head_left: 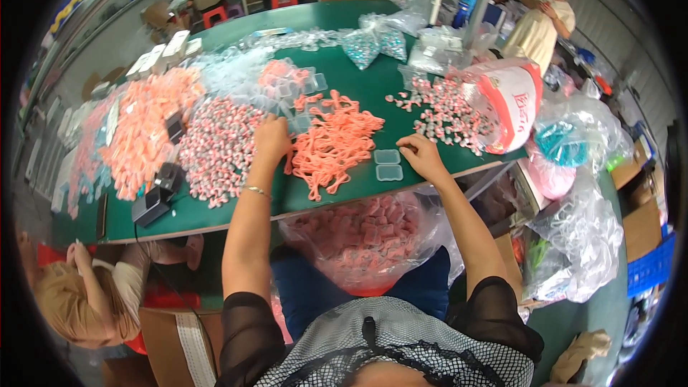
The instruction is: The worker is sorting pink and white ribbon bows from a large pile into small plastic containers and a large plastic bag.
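Observation:
My left hand point(272, 137) reaches between a heap of small pink-and-grey pieces point(217, 145) and a pile of looped orange cords point(333, 142). Its fingers are curled together, and whatever sits at their tips is hidden. Just right of the cords, a small clear plastic case point(388, 173) lies on the green table point(301, 209) with its lid laid open. Beside that case rests my right hand point(421, 156), fingers loosely bent and a little apart, with nothing visible in them.
More pink-and-grey pieces spill from a red-and-white bag point(510, 104) at right. Orange packets point(154, 129) and clear cases point(233, 68) cover the left and back. A black device point(159, 193) stands near the front edge. Below hangs a clear bag of pink packets point(358, 236). Other people are around.

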`<state>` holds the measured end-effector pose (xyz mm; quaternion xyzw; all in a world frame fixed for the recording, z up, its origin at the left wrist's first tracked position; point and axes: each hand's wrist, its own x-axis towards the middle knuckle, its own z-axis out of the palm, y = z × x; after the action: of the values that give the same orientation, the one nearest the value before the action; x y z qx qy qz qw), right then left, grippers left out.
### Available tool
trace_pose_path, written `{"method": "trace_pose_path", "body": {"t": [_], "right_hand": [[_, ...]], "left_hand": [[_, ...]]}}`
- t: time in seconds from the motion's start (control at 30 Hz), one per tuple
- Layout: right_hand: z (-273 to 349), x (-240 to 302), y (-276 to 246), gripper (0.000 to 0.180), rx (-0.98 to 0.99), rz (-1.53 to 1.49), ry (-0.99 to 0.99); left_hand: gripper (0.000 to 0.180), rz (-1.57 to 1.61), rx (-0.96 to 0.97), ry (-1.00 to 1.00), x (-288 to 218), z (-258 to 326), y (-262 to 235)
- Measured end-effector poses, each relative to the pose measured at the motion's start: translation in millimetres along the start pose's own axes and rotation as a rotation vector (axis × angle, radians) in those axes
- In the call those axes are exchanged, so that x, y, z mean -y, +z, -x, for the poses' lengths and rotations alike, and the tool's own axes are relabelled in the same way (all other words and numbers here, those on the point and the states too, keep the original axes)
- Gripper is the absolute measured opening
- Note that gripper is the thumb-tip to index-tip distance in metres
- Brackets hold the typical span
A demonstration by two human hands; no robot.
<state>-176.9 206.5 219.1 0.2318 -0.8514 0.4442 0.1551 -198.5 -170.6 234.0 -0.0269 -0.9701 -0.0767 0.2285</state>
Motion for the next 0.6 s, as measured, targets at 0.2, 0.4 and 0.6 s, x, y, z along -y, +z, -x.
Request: {"method": "trace_pose_path", "body": {"t": [0.2, 0.4, 0.6], "right_hand": [[-16.4, -21.6, -32.9, 0.012, -0.27, 0.206, -0.001], [-35.2, -39.3, -26.3, 0.01, -0.185, 0.675, -0.016], [-35.3, -22.6, -12.9, 0.009, -0.077, 0.917, -0.027]], "left_hand": [[0.02, 0.331, -0.118, 0.015, -2.9, 12.8, -20.5], [0.016, 0.731, -0.029, 0.049, -104.8, 85.5, -58.3], [0.018, 0.454, -0.162, 0.227, -143.6, 115.9, -29.8]]}}
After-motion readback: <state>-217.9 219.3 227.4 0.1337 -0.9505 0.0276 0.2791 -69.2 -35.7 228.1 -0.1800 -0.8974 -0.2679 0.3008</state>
